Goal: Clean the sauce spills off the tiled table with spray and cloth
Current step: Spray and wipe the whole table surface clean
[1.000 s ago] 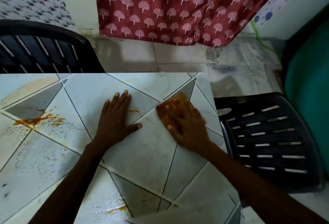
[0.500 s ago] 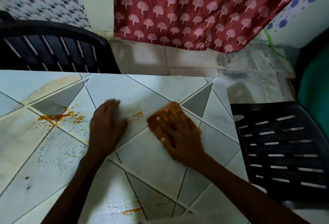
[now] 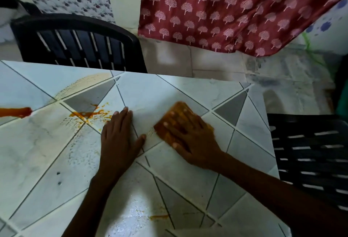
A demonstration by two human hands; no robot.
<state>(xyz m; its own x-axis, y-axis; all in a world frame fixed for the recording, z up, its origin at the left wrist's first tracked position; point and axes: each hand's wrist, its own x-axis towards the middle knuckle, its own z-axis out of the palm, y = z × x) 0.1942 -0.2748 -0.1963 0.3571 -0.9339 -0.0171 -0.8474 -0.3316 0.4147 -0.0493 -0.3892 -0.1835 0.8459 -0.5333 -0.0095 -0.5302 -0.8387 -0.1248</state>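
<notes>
Fingers (image 3: 170,117) straight, right hand (image 3: 190,139) presses orange cloth (image 3: 180,107) on white tiled counter (image 3: 188,172); left hand (image 3: 118,139) rests flat; orange sauce splatter (image 3: 88,114) at nine o'clock not yet wiped.

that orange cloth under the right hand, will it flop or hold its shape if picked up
Probably floppy: the cloth lies thin and flat under the right hand. Likely slides easily too, since the tiled table looks glossy and wet nearby.
</notes>
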